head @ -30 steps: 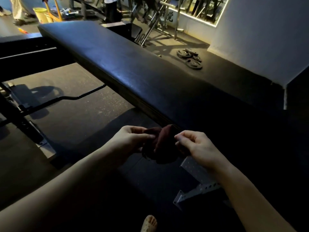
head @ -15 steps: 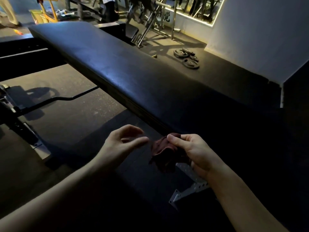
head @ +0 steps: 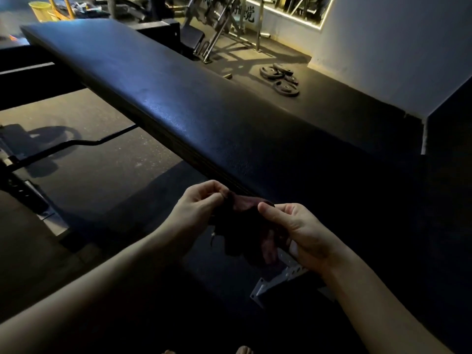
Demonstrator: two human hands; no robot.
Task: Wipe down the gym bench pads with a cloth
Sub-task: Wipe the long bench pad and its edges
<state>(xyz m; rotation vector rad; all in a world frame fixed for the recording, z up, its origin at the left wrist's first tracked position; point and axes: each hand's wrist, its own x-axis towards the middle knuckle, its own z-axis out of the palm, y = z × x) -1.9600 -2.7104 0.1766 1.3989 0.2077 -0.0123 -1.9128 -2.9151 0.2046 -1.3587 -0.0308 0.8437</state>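
A long black bench pad runs from the upper left down toward the right, its near part lost in shadow. Just below its near edge, a small dark red cloth hangs bunched between both hands. My left hand pinches the cloth's left top corner with curled fingers. My right hand grips its right side, thumb on top. The cloth is apart from the pad's top surface.
Black weight plates lie on the floor beyond the bench. A bent black bar and frame parts stand at left. A perforated white metal bracket sits under my right hand. A grey wall rises at right. A yellow bucket stands far back.
Half a second ago my left hand was open and off the cloth; now it pinches the cloth again, and both hands hold it a little spread out.
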